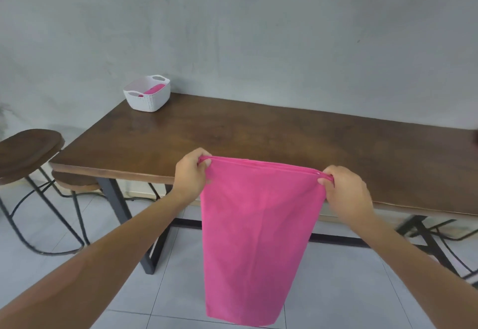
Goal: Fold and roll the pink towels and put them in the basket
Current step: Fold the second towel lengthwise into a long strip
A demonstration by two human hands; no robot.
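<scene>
Holding pink towel (pixel 254 230) taut by top corners, in air before table edge.

Left hand (pixel 191 173) and right hand (pixel 345 189) each pinching a top corner, fingers curled round doubled hem; long axis hanging straight down over tiled floor (pixel 64 271), short edge level between hands. Beyond, brown wooden table (pixel 258 137); white basket (pixel 147 97) at far left corner, nearer left hand, rolled pink towel (pixel 154 89) inside. Stools (pixel 28 152) at left, grey wall (pixel 258 31) behind.

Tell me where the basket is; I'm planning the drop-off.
In the head view, the white basket sits on the table's far left corner, by the wall.
</scene>
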